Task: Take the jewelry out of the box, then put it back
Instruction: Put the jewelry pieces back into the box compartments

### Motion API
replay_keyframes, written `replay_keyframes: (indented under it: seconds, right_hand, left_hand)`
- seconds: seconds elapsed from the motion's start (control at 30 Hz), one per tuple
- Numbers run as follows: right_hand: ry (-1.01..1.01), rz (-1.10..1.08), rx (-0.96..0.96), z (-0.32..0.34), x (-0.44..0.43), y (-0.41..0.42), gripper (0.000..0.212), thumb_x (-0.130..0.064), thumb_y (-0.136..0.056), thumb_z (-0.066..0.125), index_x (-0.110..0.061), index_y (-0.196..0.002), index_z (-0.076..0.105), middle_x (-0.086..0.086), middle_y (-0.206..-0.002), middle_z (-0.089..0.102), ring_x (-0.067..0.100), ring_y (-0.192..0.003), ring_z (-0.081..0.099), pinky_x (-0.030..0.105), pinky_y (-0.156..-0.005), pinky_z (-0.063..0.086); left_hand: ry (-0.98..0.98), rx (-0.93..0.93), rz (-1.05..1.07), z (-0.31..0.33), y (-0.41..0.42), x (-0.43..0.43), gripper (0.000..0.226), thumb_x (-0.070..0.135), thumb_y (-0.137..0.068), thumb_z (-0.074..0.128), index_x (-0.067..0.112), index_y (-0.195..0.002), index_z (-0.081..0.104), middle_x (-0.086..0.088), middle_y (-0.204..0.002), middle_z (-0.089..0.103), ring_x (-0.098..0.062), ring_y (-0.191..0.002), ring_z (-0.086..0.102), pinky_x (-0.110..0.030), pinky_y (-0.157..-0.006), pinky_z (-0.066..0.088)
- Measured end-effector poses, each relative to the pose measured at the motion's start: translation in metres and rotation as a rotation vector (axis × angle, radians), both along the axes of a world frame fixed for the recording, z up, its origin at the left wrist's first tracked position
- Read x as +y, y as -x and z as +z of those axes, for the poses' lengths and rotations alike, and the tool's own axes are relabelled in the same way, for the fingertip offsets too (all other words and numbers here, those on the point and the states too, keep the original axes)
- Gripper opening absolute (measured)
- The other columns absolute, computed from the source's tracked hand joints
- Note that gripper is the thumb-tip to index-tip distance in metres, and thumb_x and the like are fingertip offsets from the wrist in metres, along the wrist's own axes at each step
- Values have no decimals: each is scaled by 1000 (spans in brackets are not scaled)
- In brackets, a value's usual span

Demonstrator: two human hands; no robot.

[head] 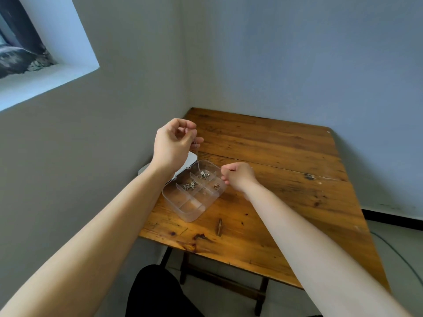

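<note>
Left hand (175, 143), raised left of frame centre above the box, pinches a thin silver chain (197, 161) between thumb and fingertips; the chain hangs down, its lower end with a small pale pendant reaching the far compartment of the box. Below it, the clear plastic box (183, 210) sits open on the desk (274, 156), close to that surface's left edge. Its white lid (191, 161) lies back toward the wall, partly hidden behind the left wrist. Dividers split the box into several compartments. Small metal jewelry pieces (190, 186) lie in a middle compartment, another cluster rests under the hanging chain, and a small gold-toned piece (216, 186) occupies the right-side compartment. The near compartments show bare plastic. Right hand (238, 176), at frame centre just beside the box's right rim, is loosely curled with fingertips drawn together; whether it grips anything cannot be determined. A short dark mark or groove (219, 227) shows on the desk nearer the viewer.
</note>
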State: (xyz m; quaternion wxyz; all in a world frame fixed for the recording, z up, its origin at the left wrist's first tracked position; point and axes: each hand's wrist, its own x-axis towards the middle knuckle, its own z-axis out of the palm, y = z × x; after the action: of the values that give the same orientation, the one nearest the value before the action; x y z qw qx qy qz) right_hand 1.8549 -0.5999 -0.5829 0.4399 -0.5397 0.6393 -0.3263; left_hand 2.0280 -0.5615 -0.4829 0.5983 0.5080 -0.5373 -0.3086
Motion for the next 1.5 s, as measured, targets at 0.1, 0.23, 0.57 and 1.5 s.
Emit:
replay_keyframes:
  seconds: [0.1,0.23,0.57,1.5]
  right_hand:
    - [31,22,15,-5,7,8,32,-12,-95,52,-16,-74,75,1,-82,76,18,-79,69,40,-85,58]
    - [60,41,-76,-16,22,19,35,-10,-96,51,-26,-81,78,-6,-84,75,22,-93,71,37,-86,60]
    - [15,58,-13,-46,58,42,35,-18,-101,52,-19,-134,62,0,-135,62,22,-121,59,44,-107,47]
    - [246,133,582,-77,167,191,55,-58,-91,59,-27,-136,60,-11,-107,46,7,-99,48,21,-81,39]
  left_hand:
    - [-6,18,-6,-2,5,-1,12,1,-94,59,12,-91,63,-4,-80,62,-19,-74,75,-27,-65,60]
    - [0,27,-13,-3,11,-2,14,2,-94,59,15,-90,64,-4,-81,62,-20,-76,75,-30,-67,61]
    - [-298,-209,23,-76,17,10,10,10,-94,61,18,-95,64,-4,-87,69,-19,-77,74,-35,-63,61]
    - [-76,-1250,-335,-171,118,69,48,27,-104,28,20,-150,34,-6,-162,24,-21,-151,14,-40,-122,8]
